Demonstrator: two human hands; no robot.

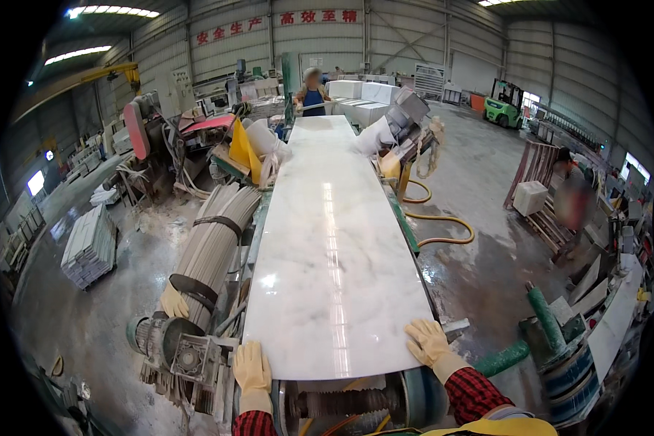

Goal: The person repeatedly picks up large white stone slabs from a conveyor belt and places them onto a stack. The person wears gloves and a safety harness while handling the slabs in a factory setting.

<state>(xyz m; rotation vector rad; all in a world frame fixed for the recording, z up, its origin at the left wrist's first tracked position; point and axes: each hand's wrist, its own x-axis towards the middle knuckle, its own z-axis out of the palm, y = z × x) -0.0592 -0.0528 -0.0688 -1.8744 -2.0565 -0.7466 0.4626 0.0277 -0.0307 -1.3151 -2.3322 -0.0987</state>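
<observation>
A long white marble slab (pixel 327 254) with faint grey veining and a polished top stretches away from me along a conveyor. My left hand (pixel 253 369), in a cream rubber glove, lies at the slab's near left corner with its fingers extended forward. At the near right edge, my right hand (pixel 430 343), gloved alike, rests its spread fingers on the slab's border. Both thumbs are hard to make out. Under the slab's near end shows a dark ribbed roller (pixel 345 402). Red checked sleeves cover both my forearms.
A motor with gearbox (pixel 171 349) and a strapped bundle of strips (pixel 218 240) flank the left side; a loose glove (pixel 173 300) lies there. Machine heads stand either side farther on. A co-worker (pixel 313 94) stands at the far end, another (pixel 572 192) at right. A green forklift (pixel 504 105) stands behind.
</observation>
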